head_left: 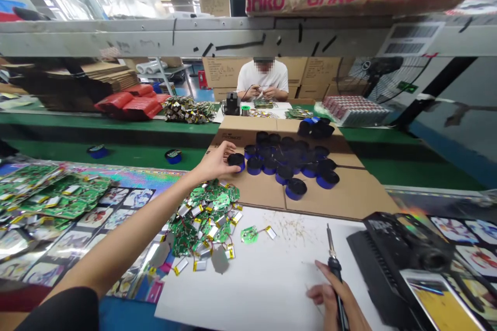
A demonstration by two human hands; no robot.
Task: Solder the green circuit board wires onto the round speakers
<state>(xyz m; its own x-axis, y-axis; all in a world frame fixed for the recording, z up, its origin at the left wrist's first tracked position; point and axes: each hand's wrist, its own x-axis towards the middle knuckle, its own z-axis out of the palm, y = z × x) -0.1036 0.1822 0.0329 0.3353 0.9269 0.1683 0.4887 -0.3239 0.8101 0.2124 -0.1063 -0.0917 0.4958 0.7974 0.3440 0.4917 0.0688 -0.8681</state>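
Observation:
With fingers and thumb closed around its side, my left hand grips a round black-and-blue case at the left edge of a group of similar cases. These stand on a flat cardboard sheet. Low on the right, my right hand holds a soldering iron, its metal tip pointing up and away. Below my left forearm lies a heap of green circuit boards with small silver batteries. One circuit board, wired to a battery, lies apart on the white sheet.
A black soldering station stands at right beside a phone. Board panels lie at left. Two blue cases sit on the green belt. A shelf beam crosses overhead; a co-worker sits opposite.

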